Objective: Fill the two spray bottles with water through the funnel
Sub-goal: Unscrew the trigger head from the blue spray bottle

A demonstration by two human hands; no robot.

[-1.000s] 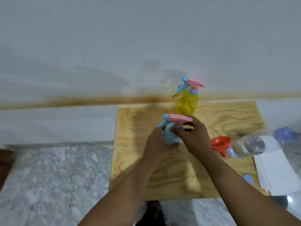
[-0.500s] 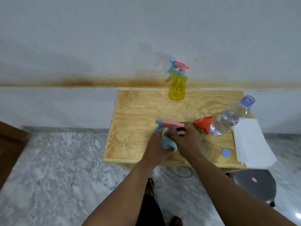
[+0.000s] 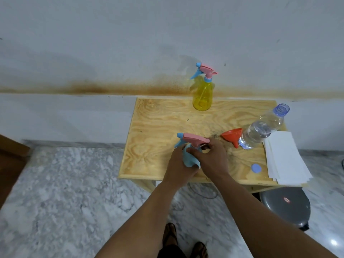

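Blue spray bottle (image 3: pixel 188 159) gripped by left hand (image 3: pixel 179 164); right hand (image 3: pixel 211 158) pinching its collar should twist squarely, base planted.

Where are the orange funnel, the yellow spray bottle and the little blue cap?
orange funnel (image 3: pixel 232 135): head view, on its cone.
yellow spray bottle (image 3: pixel 202 97): head view, on its body.
blue cap (image 3: pixel 256 168): head view, on its top.
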